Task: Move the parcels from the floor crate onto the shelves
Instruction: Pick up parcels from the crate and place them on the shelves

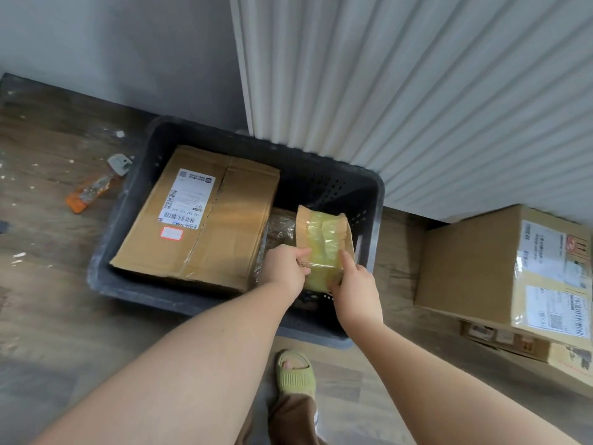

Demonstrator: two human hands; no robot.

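Early stage, I'd judge: left hand (pixel 284 268) grips the small taped parcel (pixel 324 239) at its near-left edge, right hand (pixel 353 290) pinches its near-right corner, both inside the crate (pixel 378 203); flat box (pixel 199 213) left of them & wrapped pkg (pixel 279 228) just beyond left hand remain; shelves unseen.

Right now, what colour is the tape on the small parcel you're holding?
The tape is translucent yellow, on the brown small parcel; best in the head view.

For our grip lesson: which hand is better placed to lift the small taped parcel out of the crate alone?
Probably the left hand: its fingers curl round the edge of the small taped parcel. The right hand holds a lower corner, index finger straight.
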